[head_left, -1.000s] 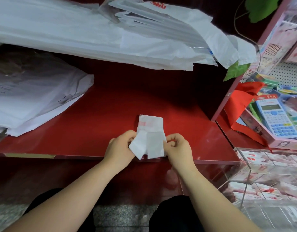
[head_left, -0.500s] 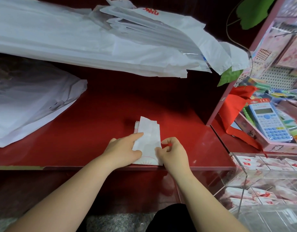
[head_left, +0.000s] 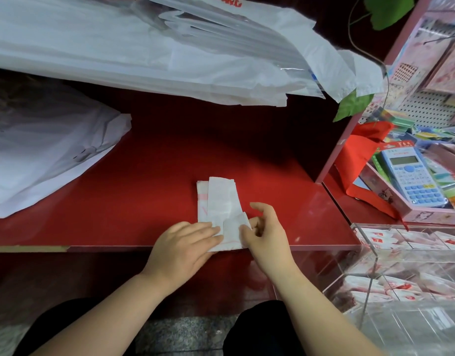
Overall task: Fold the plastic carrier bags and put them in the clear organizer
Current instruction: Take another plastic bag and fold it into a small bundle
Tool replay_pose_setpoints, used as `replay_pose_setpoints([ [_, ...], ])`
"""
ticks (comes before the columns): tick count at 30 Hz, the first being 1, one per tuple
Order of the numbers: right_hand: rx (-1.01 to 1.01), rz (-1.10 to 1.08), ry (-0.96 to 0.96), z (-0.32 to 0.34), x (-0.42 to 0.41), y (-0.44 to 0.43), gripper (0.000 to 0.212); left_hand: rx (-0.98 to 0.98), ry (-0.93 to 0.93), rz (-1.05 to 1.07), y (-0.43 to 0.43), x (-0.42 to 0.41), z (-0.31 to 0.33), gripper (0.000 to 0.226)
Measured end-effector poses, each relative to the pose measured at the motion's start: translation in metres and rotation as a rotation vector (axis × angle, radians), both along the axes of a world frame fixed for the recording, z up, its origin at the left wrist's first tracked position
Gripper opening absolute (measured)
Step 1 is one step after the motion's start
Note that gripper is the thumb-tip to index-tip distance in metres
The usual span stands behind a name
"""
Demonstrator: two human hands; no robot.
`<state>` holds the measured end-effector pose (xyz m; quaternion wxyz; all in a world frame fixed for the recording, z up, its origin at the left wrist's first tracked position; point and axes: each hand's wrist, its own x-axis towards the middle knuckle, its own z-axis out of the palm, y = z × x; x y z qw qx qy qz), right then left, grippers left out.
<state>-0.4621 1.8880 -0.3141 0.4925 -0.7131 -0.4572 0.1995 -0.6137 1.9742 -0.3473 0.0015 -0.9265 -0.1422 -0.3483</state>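
Left hand [head_left: 185, 245] now flattens folded bag [head_left: 221, 199] (near end hidden).

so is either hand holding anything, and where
The right hand pinches the folded bag at its near right corner. The left hand holds nothing; it only presses flat on the bag's near left part.

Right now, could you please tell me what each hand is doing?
Left hand: open, pressing flat on the folded white plastic carrier bag.
Right hand: pinching that bag's near flap.
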Motion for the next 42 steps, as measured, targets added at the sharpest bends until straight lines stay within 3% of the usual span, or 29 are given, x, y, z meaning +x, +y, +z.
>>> replay_pose_setpoints([
  [2,0.089,0.071,-0.094,-0.005,-0.001,-0.007,0.046,0.014,-0.064,-0.017,-0.002,0.001,-0.004,0.057],
  [4,0.161,0.202,-0.307,-0.011,0.004,-0.013,0.057,0.028,-0.134,-0.042,-0.002,0.002,-0.007,0.050],
  [7,0.083,0.379,-0.660,-0.018,0.020,-0.018,0.077,0.059,-0.177,-0.062,0.000,-0.001,-0.011,0.045],
  [9,0.056,0.400,-0.879,-0.020,0.029,-0.017,0.069,0.056,-0.198,-0.078,-0.002,-0.003,-0.011,0.031],
  [11,0.055,0.393,-0.971,-0.022,0.033,-0.015,0.054,0.000,-0.219,-0.107,-0.009,-0.003,-0.009,0.025],
  [13,0.102,0.384,-0.888,-0.026,0.031,-0.014,0.043,-0.069,-0.199,-0.096,-0.017,-0.005,-0.005,0.029],
  [17,0.213,0.318,-0.799,-0.034,0.026,-0.018,0.037,-0.095,0.021,0.042,-0.014,-0.008,0.002,0.072],
  [20,0.242,0.315,-0.764,-0.035,0.025,-0.023,0.043,-0.088,0.137,0.068,-0.006,-0.009,-0.001,0.062],
  [22,0.235,0.307,-0.686,-0.033,0.023,-0.026,0.034,-0.145,0.086,0.046,-0.007,-0.008,-0.003,0.045],
  [24,0.186,0.262,-0.483,-0.024,0.019,-0.029,0.035,-0.247,-0.025,0.051,-0.010,-0.006,-0.003,0.030],
  [28,0.126,0.176,-0.194,-0.007,0.014,-0.026,0.013,-0.636,-0.206,0.142,-0.017,0.002,0.011,0.060],
  [31,0.036,0.052,-0.032,-0.001,0.015,-0.011,0.029,-0.763,-0.203,0.244,-0.020,0.006,0.019,0.070],
  [35,-0.067,-0.025,-0.057,0.005,0.011,0.008,0.040,-0.855,-0.321,0.327,-0.025,0.012,0.017,0.023],
  [38,-0.201,-0.041,-0.198,0.011,0.005,0.017,0.038,-0.876,-0.401,0.419,-0.028,0.017,0.018,0.036],
  [42,-0.369,-0.103,-0.428,0.015,-0.006,0.023,0.044,-0.829,-0.446,0.431,-0.029,0.019,0.020,0.037],
])
